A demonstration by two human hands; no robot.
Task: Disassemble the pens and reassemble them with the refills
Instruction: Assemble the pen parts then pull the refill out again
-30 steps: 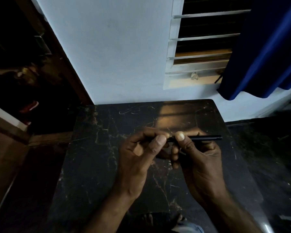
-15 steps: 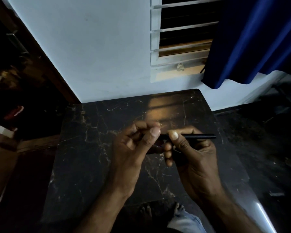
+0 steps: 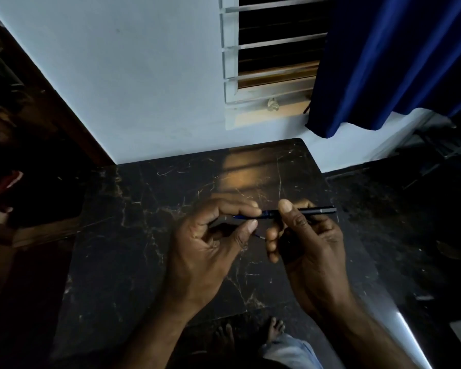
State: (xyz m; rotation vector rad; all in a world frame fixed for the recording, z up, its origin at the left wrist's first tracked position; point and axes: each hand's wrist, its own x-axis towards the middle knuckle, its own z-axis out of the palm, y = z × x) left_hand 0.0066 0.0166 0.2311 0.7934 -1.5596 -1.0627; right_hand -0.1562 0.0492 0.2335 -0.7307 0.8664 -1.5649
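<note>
Up close, the right hand (image 3: 308,235) grips a slim black pen barrel (image 3: 313,210) between thumb and curled fingers, holding it roughly level above the table, its far end pointing to the right. The left hand (image 3: 208,243) pinches a thin blue refill (image 3: 246,216) between forefinger and thumb; the refill runs in line with the barrel and meets its open left end just beside the right thumb, though how far it sits inside cannot be told in the dim light. A short thin sliver (image 3: 258,236) shows just below the left thumb tip, too small to identify. Both hands hover over a dark marble-patterned tabletop (image 3: 144,235) veined with pale streaks, which carries a warm orange reflection near its far edge. Beyond the table stands a pale blue-white wall (image 3: 144,75), with a white-framed louvred window (image 3: 272,49) set into it and a deep blue curtain (image 3: 383,62) hanging to its right. Below the table's near edge, bare toes (image 3: 276,326) and a light denim trouser leg (image 3: 290,352) are visible on the dark floor.
</note>
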